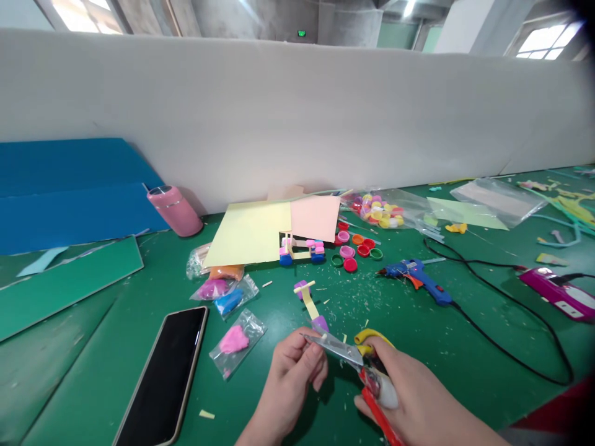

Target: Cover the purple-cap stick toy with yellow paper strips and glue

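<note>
My right hand (403,385) grips a pair of scissors (341,350) with one yellow and one red handle. Their metal blades point left, with the tips at the fingers of my left hand (297,365). Thumb and forefinger of that hand are pinched together; whatever is between them is too small to make out. Just beyond the blades lies a small frame of cream sticks with purple pieces (309,302). Farther back stands a similar little model (300,249) with pink and blue pieces at its ends.
A phone (165,375) and bagged coloured clay (235,339) lie to the left. Bottle caps (362,250) cluster behind, near a blue glue gun (416,277) whose black cord loops right. A pink tumbler (174,210) stands by the white partition (279,124).
</note>
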A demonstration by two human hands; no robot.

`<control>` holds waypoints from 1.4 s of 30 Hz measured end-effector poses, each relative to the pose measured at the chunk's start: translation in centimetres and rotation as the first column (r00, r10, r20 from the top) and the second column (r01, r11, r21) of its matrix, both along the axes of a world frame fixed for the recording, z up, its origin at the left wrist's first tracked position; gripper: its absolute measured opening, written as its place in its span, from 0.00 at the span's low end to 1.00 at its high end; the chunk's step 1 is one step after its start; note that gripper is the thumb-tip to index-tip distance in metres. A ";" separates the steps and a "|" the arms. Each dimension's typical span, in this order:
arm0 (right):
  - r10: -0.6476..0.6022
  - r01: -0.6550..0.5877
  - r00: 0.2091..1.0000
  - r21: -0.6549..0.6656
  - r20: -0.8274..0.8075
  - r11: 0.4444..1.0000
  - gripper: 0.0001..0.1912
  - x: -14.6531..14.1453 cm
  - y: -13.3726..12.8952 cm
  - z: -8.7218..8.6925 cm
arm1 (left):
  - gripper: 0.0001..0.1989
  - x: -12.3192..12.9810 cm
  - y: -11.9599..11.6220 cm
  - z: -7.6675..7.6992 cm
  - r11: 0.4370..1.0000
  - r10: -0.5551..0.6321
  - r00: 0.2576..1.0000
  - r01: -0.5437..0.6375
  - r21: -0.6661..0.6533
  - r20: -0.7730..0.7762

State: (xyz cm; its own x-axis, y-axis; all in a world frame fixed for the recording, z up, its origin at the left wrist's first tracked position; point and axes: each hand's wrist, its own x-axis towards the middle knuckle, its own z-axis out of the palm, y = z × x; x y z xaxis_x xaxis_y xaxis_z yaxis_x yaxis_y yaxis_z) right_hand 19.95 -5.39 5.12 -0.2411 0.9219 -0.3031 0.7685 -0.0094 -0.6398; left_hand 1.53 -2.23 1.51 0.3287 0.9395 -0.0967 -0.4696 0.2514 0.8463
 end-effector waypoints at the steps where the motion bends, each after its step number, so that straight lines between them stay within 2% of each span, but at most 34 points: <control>1: 0.008 -0.008 1.000 -0.007 -0.022 1.000 0.12 0.0 0.0 0.2 | 0.08 0.0 0.0 0.0 1.000 -0.016 0.999 0.017 -0.008 0.032; 7: 0.041 -0.041 0.999 -0.001 -0.022 0.999 0.15 -0.1 0.2 0.8 | 0.08 0.2 0.0 0.0 0.995 -0.089 0.985 0.093 -0.026 0.146; 12: 0.079 -0.079 0.997 -0.051 -0.011 0.996 0.11 -0.1 0.0 0.5 | 0.08 0.2 -0.2 0.0 0.990 -0.129 0.972 0.138 -0.032 0.198; 19: 0.023 -0.023 1.000 0.005 0.001 1.000 0.09 0.2 -0.1 -0.5 | 0.10 0.3 -0.2 -0.1 1.000 -0.013 1.000 0.013 -0.015 0.007; 23: 0.020 -0.019 0.999 0.005 -0.040 1.000 0.18 0.2 0.0 -0.2 | 0.09 0.4 -0.2 0.0 0.996 -0.071 0.980 0.079 -0.036 0.184; 26: 0.033 -0.033 0.999 0.032 -0.018 0.999 0.20 0.2 0.0 0.2 | 0.09 0.5 -0.3 0.2 0.987 -0.128 0.948 0.150 -0.055 0.290; 28: 0.042 -0.042 0.999 0.038 -0.005 0.998 0.19 0.2 0.0 0.2 | 0.09 0.5 -0.3 0.3 0.980 -0.157 0.935 0.187 -0.068 0.318; 31: 0.071 -0.072 0.997 0.034 0.014 0.997 0.12 0.2 0.0 -0.2 | 0.09 0.5 -0.3 0.3 0.976 -0.175 0.935 0.205 -0.068 0.308; 34: 0.073 -0.073 0.997 0.033 0.011 0.997 0.08 0.4 -0.1 -0.9 | 0.09 0.4 -0.2 0.0 0.987 -0.141 0.971 0.152 -0.046 0.191; 37: 0.031 -0.031 1.000 0.050 0.006 0.998 0.08 0.4 -0.1 -1.1 | 0.10 0.2 -0.3 -0.1 0.997 -0.037 0.991 0.046 0.062 -0.129; 38: 0.019 -0.019 1.000 0.052 0.004 0.998 0.08 0.4 -0.1 -1.0 | 0.10 0.1 -0.4 0.0 0.991 0.021 0.965 0.016 0.136 -0.263; 40: 0.005 -0.005 1.000 0.023 -0.017 1.000 0.09 0.2 -0.2 -0.5 | 0.09 0.2 -0.7 0.2 0.946 0.173 0.856 -0.006 0.324 -0.487; 42: -0.009 0.008 0.999 -0.040 -0.033 0.999 0.10 -0.1 -0.3 0.2 | 0.08 0.4 -0.9 0.2 0.824 0.409 0.680 0.012 0.566 -0.609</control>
